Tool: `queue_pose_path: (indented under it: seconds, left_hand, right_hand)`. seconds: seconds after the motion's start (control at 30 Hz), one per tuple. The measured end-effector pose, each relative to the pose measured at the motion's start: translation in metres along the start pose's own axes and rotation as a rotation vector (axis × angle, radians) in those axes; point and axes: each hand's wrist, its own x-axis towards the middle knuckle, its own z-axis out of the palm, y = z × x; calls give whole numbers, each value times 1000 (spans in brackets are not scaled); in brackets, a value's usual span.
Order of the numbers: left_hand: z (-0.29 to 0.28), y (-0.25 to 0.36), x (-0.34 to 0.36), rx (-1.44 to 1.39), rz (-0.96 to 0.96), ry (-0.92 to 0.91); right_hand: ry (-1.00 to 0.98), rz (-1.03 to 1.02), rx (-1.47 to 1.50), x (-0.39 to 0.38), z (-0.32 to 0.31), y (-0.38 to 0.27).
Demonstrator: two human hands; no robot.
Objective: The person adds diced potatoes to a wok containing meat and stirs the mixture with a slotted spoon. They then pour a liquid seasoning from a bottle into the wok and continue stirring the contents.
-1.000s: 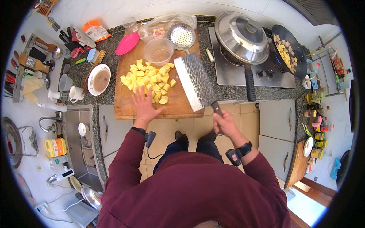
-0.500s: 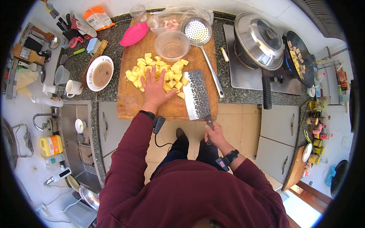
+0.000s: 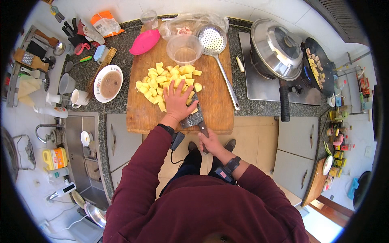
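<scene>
Yellow potato chunks (image 3: 156, 84) lie heaped on the wooden cutting board (image 3: 142, 119). My left hand (image 3: 177, 103) rests on the near side of the heap, fingers spread. My right hand (image 3: 211, 143) is closed around the dark handle of a cleaver (image 3: 192, 120). The blade reaches in beneath my left hand and the nearest chunks, so much of it is hidden. A clear plastic bowl (image 3: 184, 49) stands behind the heap. To its right, a metal skimmer (image 3: 222, 67) lies across the board with its handle toward me.
A bowl of murky liquid (image 3: 110, 84) and a white mug (image 3: 79, 98) stand left of the board. A pink plate (image 3: 144, 42) overlaps its far left corner. On the right stove sit a lidded pan (image 3: 275, 48), its handle jutting over the counter edge, and a wok (image 3: 320, 67) with food.
The cleaver has moved left and its blade has gone under my left hand and the potato chunks. My left hand has shifted slightly right and nearer to me.
</scene>
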Motion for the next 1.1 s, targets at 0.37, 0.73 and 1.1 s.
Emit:
queue_pose_path:
  seconds: [0.37, 0.73, 1.1]
  left_hand:
    - [-7, 35, 12, 29, -17, 47]
    - [-56, 89, 57, 106, 15, 102]
    - [-51, 265, 168, 104, 237, 135]
  right_hand:
    - [-47, 27, 13, -26, -31, -29]
    - [-108, -75, 64, -61, -47, -91]
    - [-43, -281, 190, -128, -175, -183]
